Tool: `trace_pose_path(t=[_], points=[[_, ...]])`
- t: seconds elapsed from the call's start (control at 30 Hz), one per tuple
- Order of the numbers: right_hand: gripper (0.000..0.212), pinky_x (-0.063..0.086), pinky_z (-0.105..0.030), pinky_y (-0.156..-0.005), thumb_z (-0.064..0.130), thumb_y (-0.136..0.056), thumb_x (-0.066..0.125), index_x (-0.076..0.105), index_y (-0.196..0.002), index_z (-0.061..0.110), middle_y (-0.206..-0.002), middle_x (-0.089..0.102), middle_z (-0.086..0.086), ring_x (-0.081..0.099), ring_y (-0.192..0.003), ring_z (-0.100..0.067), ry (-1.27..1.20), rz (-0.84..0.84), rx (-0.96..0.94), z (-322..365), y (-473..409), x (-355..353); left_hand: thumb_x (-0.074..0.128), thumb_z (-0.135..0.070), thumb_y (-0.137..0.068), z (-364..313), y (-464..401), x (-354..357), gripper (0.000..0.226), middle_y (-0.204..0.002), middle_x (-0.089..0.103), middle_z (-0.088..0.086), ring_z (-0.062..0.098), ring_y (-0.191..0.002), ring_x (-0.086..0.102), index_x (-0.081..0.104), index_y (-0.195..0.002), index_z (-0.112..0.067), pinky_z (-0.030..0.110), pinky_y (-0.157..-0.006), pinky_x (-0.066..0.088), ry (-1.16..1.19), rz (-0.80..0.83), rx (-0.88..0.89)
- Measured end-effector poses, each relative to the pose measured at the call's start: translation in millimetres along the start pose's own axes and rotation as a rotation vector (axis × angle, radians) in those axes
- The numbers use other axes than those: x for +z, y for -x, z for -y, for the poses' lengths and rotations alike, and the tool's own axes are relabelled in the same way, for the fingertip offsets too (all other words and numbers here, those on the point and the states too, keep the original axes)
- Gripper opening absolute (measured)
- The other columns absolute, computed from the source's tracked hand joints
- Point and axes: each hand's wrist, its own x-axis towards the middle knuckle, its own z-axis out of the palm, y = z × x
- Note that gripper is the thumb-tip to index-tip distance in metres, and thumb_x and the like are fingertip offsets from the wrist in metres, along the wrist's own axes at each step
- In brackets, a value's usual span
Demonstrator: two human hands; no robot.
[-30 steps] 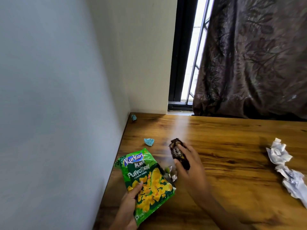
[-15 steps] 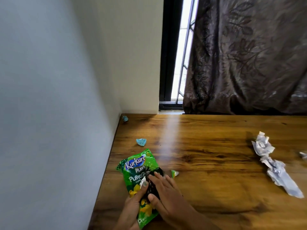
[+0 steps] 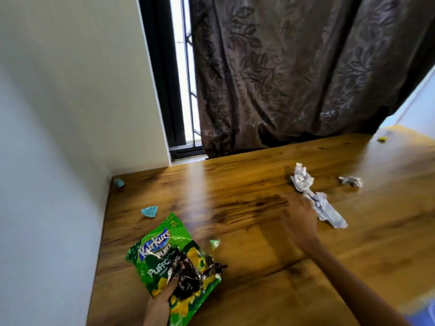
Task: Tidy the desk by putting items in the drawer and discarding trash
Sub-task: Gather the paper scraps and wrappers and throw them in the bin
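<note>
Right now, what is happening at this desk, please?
A person is gathering trash from the wooden desk. The left hand holds a green snack bag with a dark wrapper pinned on top of it. The right hand, blurred, reaches toward the long crumpled white paper. A smaller paper ball, two blue scraps and a green scrap lie on the desk.

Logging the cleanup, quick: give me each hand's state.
Left hand: holding the chip bag and dark wrapper.
Right hand: blurred, reaching, empty; fingers cannot be told.
</note>
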Motion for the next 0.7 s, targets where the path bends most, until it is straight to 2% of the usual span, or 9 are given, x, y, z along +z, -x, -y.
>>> trace_pose_path(t=[0.1,0.17,0.23,0.3,0.4,0.47,0.53,0.63,0.7], points=[[0.059,0.025,-0.053,-0.106,0.013,-0.080,0.060,0.040,-0.135,0.013,-0.146,0.033,-0.017,0.025,-0.134,-0.041,0.154,0.066,0.308,-54.4,-15.5,-4.9,0.033,-0.008,-0.101,2.3,2.2,8.4,0.048,-0.152,0.018,0.029,0.033,-0.142,0.021,0.020,-0.141,0.014,0.030,-0.108,0.023,0.051,-0.032,-0.037],[0.063,0.025,-0.055,-0.107,0.015,-0.083,0.060,0.033,-0.140,0.018,-0.152,0.024,-0.014,0.023,-0.135,-0.041,0.161,0.149,0.338,-74.7,-12.4,-7.0,0.034,-0.009,-0.101,-9.5,11.1,20.1,0.049,-0.152,0.018,0.028,0.033,-0.142,0.022,0.019,-0.142,0.012,0.030,-0.108,0.023,0.010,0.009,-0.109],[0.058,0.034,-0.055,-0.101,0.013,-0.085,0.058,0.036,-0.138,0.019,-0.149,0.030,-0.013,0.032,-0.130,-0.041,0.184,0.149,0.295,-81.1,-5.8,-6.2,0.035,-0.011,-0.100,-14.1,17.6,18.8,0.051,-0.154,0.016,0.024,0.029,-0.144,0.018,0.018,-0.143,0.010,0.029,-0.109,0.018,-0.073,0.039,-0.127],[0.054,0.040,-0.052,-0.092,0.010,-0.084,0.058,0.040,-0.135,0.018,-0.140,0.039,-0.015,0.040,-0.121,-0.041,0.207,0.092,0.279,-79.2,0.6,-4.2,0.047,-0.013,-0.097,-5.0,16.5,24.1,0.055,-0.153,0.023,0.023,0.030,-0.142,0.024,0.026,-0.143,0.007,0.033,-0.112,0.017,-0.186,0.032,-0.144],[0.046,0.046,-0.049,-0.082,0.006,-0.082,0.057,0.047,-0.126,0.014,-0.126,0.045,-0.020,0.045,-0.110,-0.041,0.106,0.002,0.271,-72.0,7.8,-3.3,0.049,-0.012,-0.096,9.0,16.2,32.2,0.051,-0.150,0.030,0.023,0.031,-0.139,0.030,0.032,-0.141,0.007,0.033,-0.112,0.022,-0.036,-0.004,-0.180],[0.043,0.047,-0.044,-0.078,0.002,-0.078,0.061,0.050,-0.118,0.013,-0.121,0.046,-0.020,0.047,-0.106,-0.039,-0.004,0.014,0.249,-66.8,10.0,-3.4,0.049,-0.007,-0.095,-19.3,47.5,41.4,0.030,-0.137,0.048,0.021,0.030,-0.123,0.048,0.054,-0.122,0.006,0.034,-0.104,0.031,0.022,0.049,-0.164],[0.039,0.045,-0.035,-0.072,0.002,-0.076,0.066,0.053,-0.111,0.014,-0.117,0.048,-0.016,0.051,-0.101,-0.036,-0.168,0.059,0.208,-55.2,11.8,-4.0,0.052,-0.002,-0.092,-32.2,69.1,53.2,0.014,-0.115,0.059,0.014,0.022,-0.093,0.058,0.063,-0.100,-0.003,0.031,-0.090,0.037,-0.009,0.125,-0.133],[0.032,0.045,-0.026,-0.061,0.007,-0.079,0.070,0.053,-0.102,0.021,-0.111,0.055,-0.006,0.057,-0.092,-0.023,-0.462,0.090,0.171,-16.1,15.1,-13.8,0.053,-0.003,-0.091,-40.2,94.3,61.2,0.030,-0.110,0.059,0.009,0.026,-0.095,0.055,0.057,-0.120,0.005,0.018,-0.069,0.040,-0.005,0.162,-0.060],[0.028,0.045,-0.018,-0.059,0.006,-0.081,0.068,0.052,-0.101,0.018,-0.105,0.058,-0.001,0.058,-0.089,-0.016,-0.638,0.074,0.097,20.9,18.3,-28.9,0.055,0.002,-0.089,-45.9,105.5,69.4,0.037,-0.095,0.061,0.008,0.022,-0.080,0.053,0.051,-0.125,0.011,0.011,-0.054,0.042,0.011,0.183,-0.033]])
